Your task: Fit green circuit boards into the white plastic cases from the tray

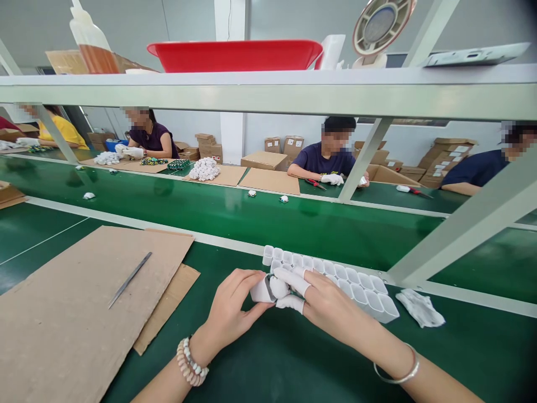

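Note:
My left hand (232, 308) and my right hand (323, 302) meet over the green bench top, both pinching one small white plastic part (262, 291). White finger cots cover the fingertips of my right hand. Just behind my hands lie two rows of the same white parts (356, 285), set side by side and running off to the right. A bead bracelet is on my left wrist, a metal bangle on my right.
A cardboard sheet (75, 302) with metal tweezers (130, 279) lies at left. A crumpled white cloth (420, 308) sits at right. The green conveyor belt (251, 215) carries small white pieces. Several people work across it. A slanted frame post (461, 229) rises at right.

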Demonstrator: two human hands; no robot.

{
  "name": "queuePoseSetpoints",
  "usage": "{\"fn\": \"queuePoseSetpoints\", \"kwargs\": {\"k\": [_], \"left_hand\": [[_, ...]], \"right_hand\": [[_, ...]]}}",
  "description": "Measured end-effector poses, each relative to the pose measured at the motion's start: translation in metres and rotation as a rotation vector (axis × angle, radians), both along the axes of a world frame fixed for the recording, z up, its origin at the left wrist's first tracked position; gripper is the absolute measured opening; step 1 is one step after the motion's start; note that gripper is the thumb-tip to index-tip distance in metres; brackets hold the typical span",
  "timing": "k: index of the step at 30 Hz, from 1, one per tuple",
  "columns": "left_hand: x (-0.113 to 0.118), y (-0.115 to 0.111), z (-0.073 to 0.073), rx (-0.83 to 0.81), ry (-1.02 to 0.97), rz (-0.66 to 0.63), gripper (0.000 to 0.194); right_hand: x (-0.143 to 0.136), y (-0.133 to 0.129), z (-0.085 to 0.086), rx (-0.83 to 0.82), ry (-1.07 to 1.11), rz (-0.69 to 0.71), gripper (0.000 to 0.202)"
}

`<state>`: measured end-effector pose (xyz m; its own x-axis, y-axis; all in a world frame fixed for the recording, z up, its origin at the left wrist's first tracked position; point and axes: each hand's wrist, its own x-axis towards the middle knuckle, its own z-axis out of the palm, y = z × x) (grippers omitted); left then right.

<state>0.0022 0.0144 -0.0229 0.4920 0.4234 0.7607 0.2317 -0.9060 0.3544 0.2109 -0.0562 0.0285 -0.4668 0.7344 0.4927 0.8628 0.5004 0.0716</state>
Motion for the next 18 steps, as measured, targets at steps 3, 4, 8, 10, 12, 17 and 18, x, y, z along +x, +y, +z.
{"fn": "queuePoseSetpoints", "kwargs": {"k": [3, 4, 8, 10, 12, 17, 18], "left_hand": [[-0.0003, 0.0, -0.0005, -0.015, 0.009, -0.007, 0.044], [-0.0004, -0.0001, -0.0004, -0.022, 0.01, -0.011, 0.043], [-0.0013, -0.0006, 0.0007, -0.04, 0.021, -0.026, 0.043], [-0.0018, -0.0007, 0.0008, -0.044, 0.025, -0.031, 0.043], [-0.0021, -0.0008, 0.0004, -0.051, 0.024, -0.036, 0.043], [-0.0008, -0.0019, 0.0006, -0.085, 0.007, -0.047, 0.043], [-0.0005, -0.0023, 0.001, -0.102, -0.004, -0.05, 0.043]], "right_hand": [[-0.0005, 0.0, -0.0005, 0.033, -0.02, 0.011, 0.023], [-0.0008, 0.0, -0.0004, 0.049, -0.035, 0.012, 0.024], [-0.0022, -0.0005, 0.0009, 0.113, -0.109, 0.024, 0.032], [-0.0026, -0.0005, 0.0019, 0.128, -0.126, 0.04, 0.034], [-0.0029, -0.0002, 0.0025, 0.128, -0.13, 0.056, 0.033], [-0.0027, 0.0011, 0.0018, 0.108, -0.12, 0.055, 0.023], [-0.0025, 0.0013, 0.0022, 0.097, -0.112, 0.043, 0.022]]}}
